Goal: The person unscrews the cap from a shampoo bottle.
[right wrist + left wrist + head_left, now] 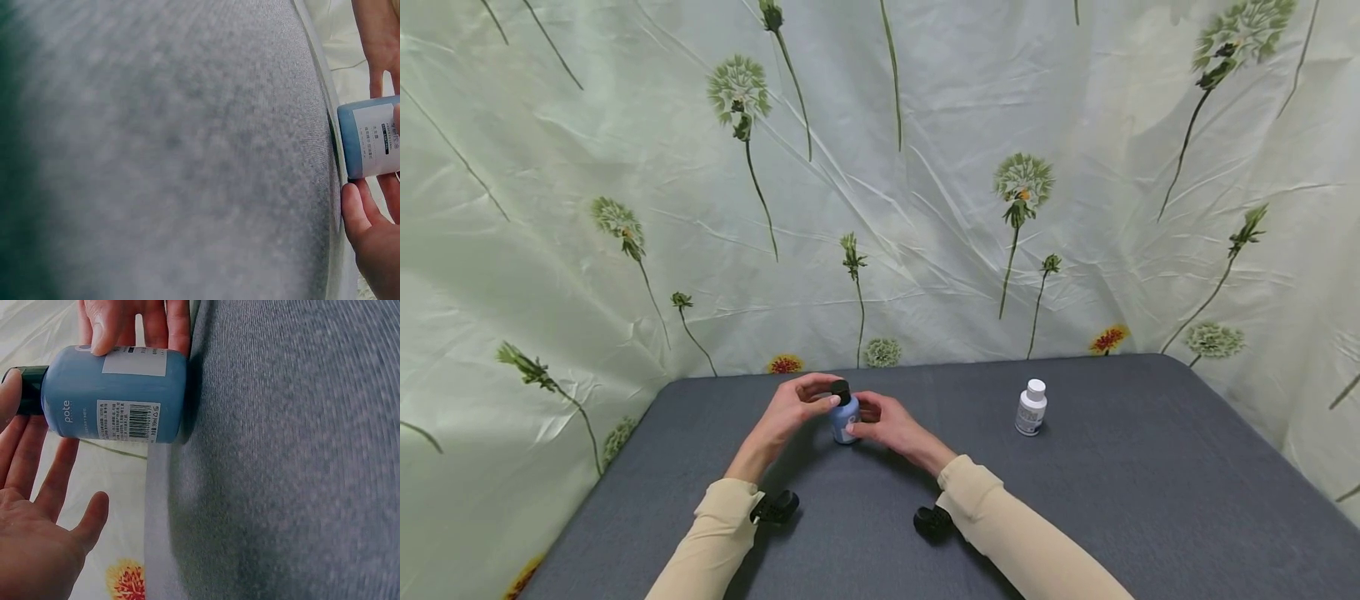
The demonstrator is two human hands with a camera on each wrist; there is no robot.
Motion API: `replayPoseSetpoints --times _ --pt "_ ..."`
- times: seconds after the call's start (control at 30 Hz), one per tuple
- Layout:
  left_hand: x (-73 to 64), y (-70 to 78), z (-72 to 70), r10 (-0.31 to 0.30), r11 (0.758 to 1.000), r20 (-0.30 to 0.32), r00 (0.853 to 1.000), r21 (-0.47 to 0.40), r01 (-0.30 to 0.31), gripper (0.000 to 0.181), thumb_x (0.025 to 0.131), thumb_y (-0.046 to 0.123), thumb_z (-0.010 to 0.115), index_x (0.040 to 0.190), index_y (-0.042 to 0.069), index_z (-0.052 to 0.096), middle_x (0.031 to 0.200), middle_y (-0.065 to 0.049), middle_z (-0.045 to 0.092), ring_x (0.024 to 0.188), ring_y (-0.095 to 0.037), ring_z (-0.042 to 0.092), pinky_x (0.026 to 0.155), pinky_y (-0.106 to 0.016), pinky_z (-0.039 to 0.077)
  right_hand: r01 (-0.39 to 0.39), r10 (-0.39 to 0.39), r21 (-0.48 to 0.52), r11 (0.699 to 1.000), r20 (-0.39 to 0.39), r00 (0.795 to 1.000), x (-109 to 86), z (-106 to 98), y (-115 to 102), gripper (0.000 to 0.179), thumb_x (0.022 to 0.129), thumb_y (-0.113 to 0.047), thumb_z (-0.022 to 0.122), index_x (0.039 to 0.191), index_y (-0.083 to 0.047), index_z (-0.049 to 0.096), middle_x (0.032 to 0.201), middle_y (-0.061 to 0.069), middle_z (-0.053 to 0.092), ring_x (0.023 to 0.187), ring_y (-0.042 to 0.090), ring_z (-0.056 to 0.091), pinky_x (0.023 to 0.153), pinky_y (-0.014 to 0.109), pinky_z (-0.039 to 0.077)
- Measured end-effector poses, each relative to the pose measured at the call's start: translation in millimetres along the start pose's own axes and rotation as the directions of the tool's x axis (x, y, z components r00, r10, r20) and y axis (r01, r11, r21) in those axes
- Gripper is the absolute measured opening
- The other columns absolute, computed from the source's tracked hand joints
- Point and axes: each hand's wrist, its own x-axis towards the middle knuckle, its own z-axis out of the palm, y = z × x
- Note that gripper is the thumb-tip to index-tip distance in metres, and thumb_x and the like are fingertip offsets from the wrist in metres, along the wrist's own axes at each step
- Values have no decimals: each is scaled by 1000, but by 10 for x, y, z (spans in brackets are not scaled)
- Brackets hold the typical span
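Note:
A small blue bottle point(844, 423) with a black cap point(841, 390) stands upright on the grey table, between both hands. My left hand point(792, 410) pinches the cap between thumb and fingers. Around the bottle's body curls my right hand point(891, 425), its thumb on the front label. In the left wrist view the blue bottle point(81, 394) shows a white barcode label point(128, 420) and the word "pote". Only the lower part of the blue bottle point(353, 140) appears in the right wrist view.
A white bottle point(1032, 408) with a white cap stands on the grey table point(1120, 483), to the right of the hands. Behind the table hangs a pale curtain point(925, 275) printed with dandelions. Black wrist devices point(777, 507) sit under both sleeves.

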Motion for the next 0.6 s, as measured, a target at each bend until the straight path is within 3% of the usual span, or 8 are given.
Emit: replayPoseSetpoints --times 0.17,0.6 --pt "7 22 37 11 1000 6 1000 4 -11 41 91 22 73 127 5 64 123 -12 66 115 -26 60 98 -46 43 7 -7 30 1000 1 1000 -49 -31 -3 47 94 -4 65 138 5 49 136 21 53 124 36 53 93 40 50" --pt "16 46 159 30 999 24 999 -34 -30 40 90 22 74 126 6 65 121 -12 66 114 -28 61 94 -43 47 14 -15 -32 999 -40 999 -202 -112 -32 50 94 -10 67 138 4 49 138 22 52 122 38 54 94 44 49"
